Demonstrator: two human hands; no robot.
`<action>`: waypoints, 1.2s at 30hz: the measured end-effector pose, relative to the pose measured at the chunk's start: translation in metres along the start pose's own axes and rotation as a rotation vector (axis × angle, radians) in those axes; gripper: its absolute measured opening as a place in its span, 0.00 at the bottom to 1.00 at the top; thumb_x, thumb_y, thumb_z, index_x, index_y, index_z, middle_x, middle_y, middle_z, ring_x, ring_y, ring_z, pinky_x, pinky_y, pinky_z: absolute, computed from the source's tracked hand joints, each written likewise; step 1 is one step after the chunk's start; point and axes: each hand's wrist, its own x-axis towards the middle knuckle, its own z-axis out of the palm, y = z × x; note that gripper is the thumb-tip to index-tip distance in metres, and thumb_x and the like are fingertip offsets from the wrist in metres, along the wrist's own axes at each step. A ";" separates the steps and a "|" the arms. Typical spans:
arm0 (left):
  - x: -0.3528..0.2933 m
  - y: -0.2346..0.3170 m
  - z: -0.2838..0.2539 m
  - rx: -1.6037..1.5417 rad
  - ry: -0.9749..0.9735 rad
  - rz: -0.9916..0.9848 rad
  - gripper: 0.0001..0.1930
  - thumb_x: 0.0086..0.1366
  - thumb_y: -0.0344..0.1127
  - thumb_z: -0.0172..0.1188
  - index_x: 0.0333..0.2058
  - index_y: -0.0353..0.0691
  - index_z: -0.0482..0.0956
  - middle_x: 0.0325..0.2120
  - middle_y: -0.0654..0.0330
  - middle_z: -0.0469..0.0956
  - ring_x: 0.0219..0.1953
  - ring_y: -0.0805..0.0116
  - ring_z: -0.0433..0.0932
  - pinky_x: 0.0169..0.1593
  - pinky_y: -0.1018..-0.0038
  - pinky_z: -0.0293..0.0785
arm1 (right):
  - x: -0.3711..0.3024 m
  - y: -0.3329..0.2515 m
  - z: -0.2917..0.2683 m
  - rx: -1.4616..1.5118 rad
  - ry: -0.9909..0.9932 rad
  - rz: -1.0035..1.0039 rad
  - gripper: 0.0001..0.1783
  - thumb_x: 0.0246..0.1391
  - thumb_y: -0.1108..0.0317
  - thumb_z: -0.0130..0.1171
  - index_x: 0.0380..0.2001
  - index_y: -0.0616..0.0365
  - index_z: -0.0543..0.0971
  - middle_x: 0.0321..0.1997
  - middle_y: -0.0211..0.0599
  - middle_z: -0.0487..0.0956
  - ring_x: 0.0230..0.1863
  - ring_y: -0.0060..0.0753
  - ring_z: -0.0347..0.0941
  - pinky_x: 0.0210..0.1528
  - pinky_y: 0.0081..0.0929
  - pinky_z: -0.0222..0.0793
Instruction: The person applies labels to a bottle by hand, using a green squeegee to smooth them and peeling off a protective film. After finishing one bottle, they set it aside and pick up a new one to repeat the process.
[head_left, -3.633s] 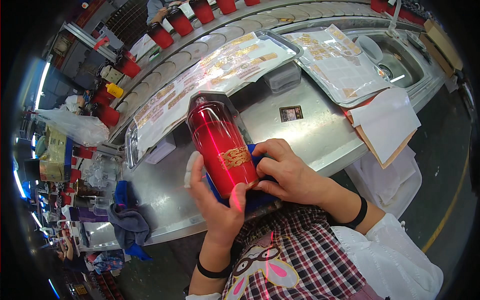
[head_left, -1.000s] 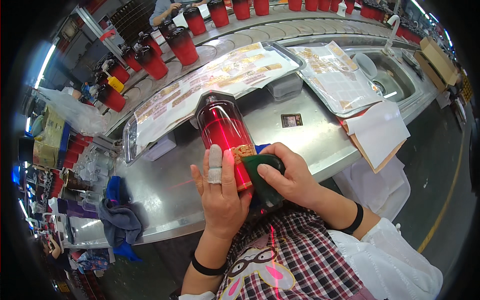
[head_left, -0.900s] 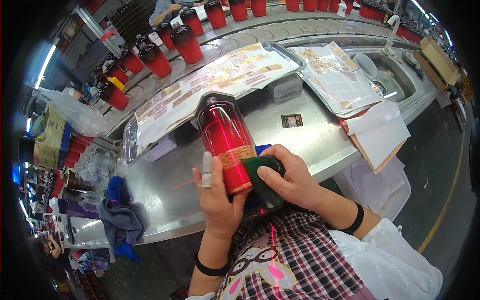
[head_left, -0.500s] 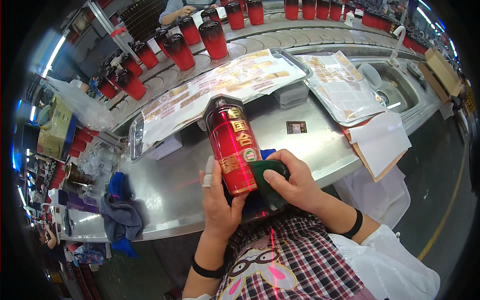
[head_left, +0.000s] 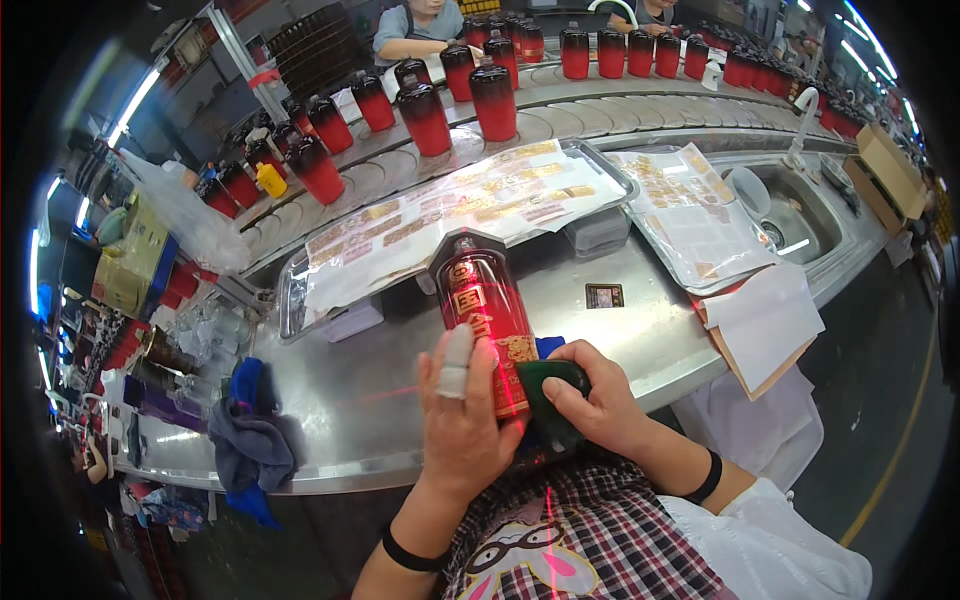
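A glossy red bottle [head_left: 484,312] with gold lettering and a gold label lies tilted on the steel worktable [head_left: 400,400], its base toward me. My left hand [head_left: 462,420] wraps its lower body, with a white bandage on one raised finger. My right hand [head_left: 592,402] presses a dark green cloth [head_left: 545,392] against the bottle's lower right side, beside the gold label. A blue pad [head_left: 548,346] shows just under the bottle.
A clear tray [head_left: 470,205] with sheets of gold labels lies behind the bottle, and a second label sheet [head_left: 690,215] at the right. Several red-and-black bottles [head_left: 495,95] ride a curved conveyor. A sink [head_left: 800,205], paper stack [head_left: 765,325], blue rags [head_left: 245,440] and other people stand around.
The bottle has been turned so its gold lettering faces up, and it now points further away. My left hand shifted its grip and my right hand keeps the green cloth against the label.
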 end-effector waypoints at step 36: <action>-0.018 -0.014 0.014 -0.267 -0.037 -0.183 0.46 0.62 0.51 0.60 0.68 0.28 0.46 0.67 0.37 0.50 0.69 0.42 0.51 0.69 0.59 0.46 | 0.014 -0.003 -0.087 -0.500 0.038 -0.422 0.21 0.49 0.83 0.51 0.47 0.60 0.75 0.59 0.51 0.72 0.55 0.50 0.72 0.56 0.36 0.67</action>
